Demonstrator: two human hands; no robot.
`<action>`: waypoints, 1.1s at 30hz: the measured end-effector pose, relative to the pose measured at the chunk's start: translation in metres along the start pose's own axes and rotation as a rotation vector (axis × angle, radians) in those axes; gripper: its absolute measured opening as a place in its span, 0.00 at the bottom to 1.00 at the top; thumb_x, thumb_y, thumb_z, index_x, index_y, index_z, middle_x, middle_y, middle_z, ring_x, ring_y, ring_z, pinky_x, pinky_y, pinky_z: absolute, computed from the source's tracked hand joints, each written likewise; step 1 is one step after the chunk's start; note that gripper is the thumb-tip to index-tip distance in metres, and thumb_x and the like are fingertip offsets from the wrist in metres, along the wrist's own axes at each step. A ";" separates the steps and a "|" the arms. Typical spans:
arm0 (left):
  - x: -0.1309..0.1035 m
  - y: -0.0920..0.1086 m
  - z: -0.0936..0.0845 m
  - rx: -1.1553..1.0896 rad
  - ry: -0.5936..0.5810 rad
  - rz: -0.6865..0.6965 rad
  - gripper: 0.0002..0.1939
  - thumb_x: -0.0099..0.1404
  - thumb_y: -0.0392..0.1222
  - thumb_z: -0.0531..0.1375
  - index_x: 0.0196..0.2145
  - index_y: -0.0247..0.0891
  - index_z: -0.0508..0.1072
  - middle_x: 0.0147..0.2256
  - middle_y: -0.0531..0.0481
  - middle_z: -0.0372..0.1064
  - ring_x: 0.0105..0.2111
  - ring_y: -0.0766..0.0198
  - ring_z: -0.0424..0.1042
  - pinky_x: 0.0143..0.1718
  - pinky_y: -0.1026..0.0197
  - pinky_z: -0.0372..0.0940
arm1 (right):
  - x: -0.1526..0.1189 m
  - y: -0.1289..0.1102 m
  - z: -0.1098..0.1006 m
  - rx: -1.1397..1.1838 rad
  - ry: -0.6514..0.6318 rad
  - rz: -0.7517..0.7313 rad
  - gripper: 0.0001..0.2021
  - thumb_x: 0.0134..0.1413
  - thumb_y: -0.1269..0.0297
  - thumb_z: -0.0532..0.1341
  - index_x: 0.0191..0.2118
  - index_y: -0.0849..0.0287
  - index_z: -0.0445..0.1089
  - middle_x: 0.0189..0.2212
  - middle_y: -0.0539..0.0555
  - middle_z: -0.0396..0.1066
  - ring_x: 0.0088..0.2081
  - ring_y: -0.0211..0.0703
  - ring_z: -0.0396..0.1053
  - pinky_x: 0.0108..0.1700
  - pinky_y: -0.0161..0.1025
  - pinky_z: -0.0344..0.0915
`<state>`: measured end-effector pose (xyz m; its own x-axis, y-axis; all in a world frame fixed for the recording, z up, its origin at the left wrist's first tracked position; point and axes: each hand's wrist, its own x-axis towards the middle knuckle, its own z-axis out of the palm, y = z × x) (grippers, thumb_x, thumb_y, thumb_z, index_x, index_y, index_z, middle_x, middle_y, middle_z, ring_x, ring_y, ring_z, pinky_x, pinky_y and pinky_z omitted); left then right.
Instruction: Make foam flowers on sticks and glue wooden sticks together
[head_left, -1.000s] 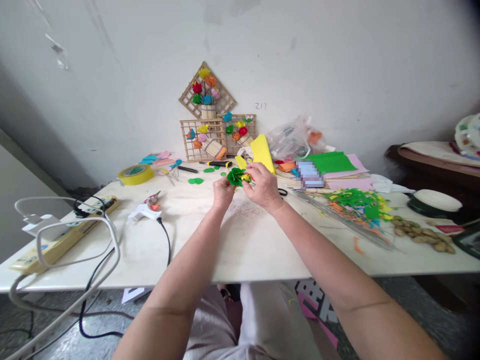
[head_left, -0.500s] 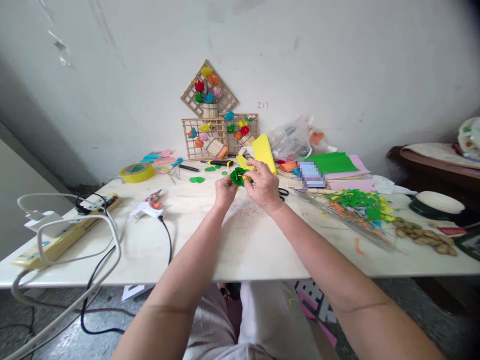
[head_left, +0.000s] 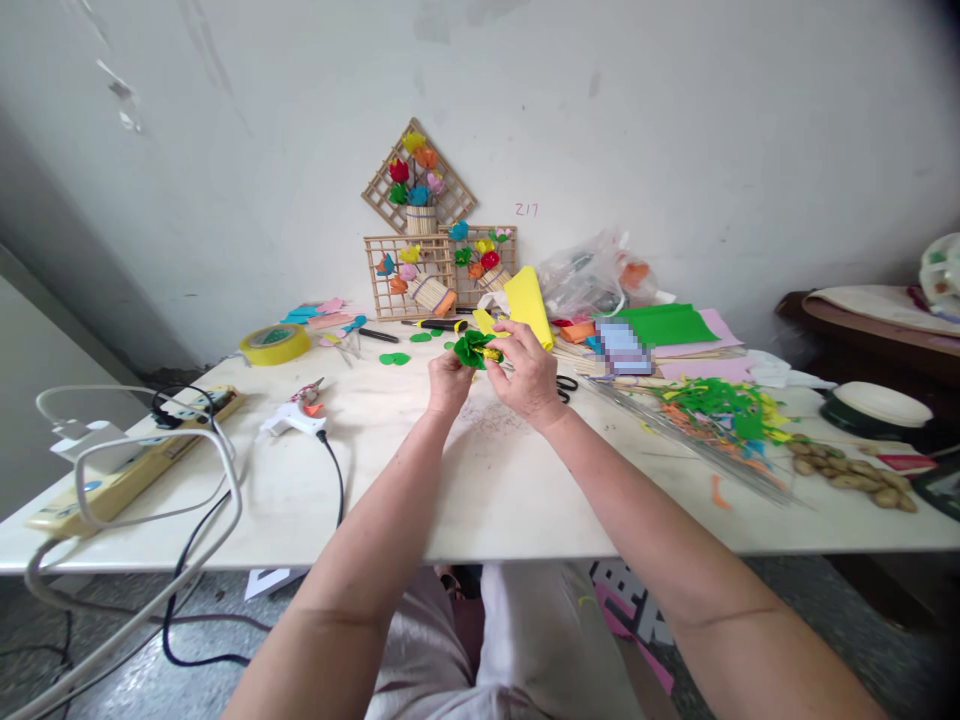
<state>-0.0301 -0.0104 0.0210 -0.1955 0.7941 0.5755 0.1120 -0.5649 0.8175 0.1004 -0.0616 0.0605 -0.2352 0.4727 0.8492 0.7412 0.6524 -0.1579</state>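
Note:
A green paper flower (head_left: 470, 347) is gripped low down by my left hand (head_left: 448, 386), its petals spread above my closed fingers. At the flower's middle shows a fringed yellow centre (head_left: 490, 354). My right hand (head_left: 529, 375) pinches at this yellow piece from the right, thumb and fingers against it. The flower's underside is hidden behind my left fingers. Green cut paper petals (head_left: 394, 359) lie on the table to the left beyond my hands. Black scissor handles (head_left: 568, 387) stick out just right of my right hand.
Bamboo lattice panels (head_left: 409, 275) with paper flowers lean on the wall. A glue gun (head_left: 296, 420), yellow tape (head_left: 274, 345) and a power strip (head_left: 135, 460) with trailing cables are on the left. Wires (head_left: 697, 445), paper scraps (head_left: 720, 410) and peanuts (head_left: 851, 475) lie right.
The green flower has shifted slightly left and tilted, so more of its yellow centre shows. Both hands keep their hold and have barely moved.

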 end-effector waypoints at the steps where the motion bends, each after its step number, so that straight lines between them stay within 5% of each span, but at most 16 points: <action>1: 0.000 0.000 0.000 0.007 0.002 0.010 0.05 0.47 0.37 0.62 0.19 0.35 0.69 0.18 0.55 0.65 0.21 0.70 0.60 0.25 0.67 0.58 | 0.000 0.000 0.000 -0.008 -0.008 0.005 0.10 0.54 0.66 0.53 0.39 0.60 0.69 0.50 0.61 0.63 0.48 0.45 0.64 0.49 0.39 0.60; 23: 0.000 -0.005 0.000 0.241 -0.045 0.202 0.06 0.48 0.34 0.56 0.17 0.36 0.64 0.15 0.58 0.54 0.19 0.72 0.53 0.22 0.69 0.52 | 0.001 0.002 0.013 -0.011 -0.034 0.234 0.09 0.45 0.74 0.55 0.27 0.58 0.71 0.49 0.55 0.66 0.45 0.47 0.65 0.45 0.43 0.65; 33: -0.001 -0.005 -0.002 0.220 -0.073 0.207 0.06 0.48 0.35 0.55 0.16 0.36 0.62 0.16 0.58 0.53 0.20 0.71 0.53 0.23 0.68 0.52 | 0.003 0.003 0.008 0.044 -0.042 0.150 0.09 0.44 0.76 0.53 0.28 0.58 0.68 0.51 0.58 0.65 0.49 0.47 0.64 0.48 0.42 0.64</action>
<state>-0.0327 -0.0087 0.0165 -0.0766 0.6861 0.7235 0.3523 -0.6602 0.6634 0.0970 -0.0534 0.0585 -0.1509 0.5908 0.7926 0.7419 0.5976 -0.3041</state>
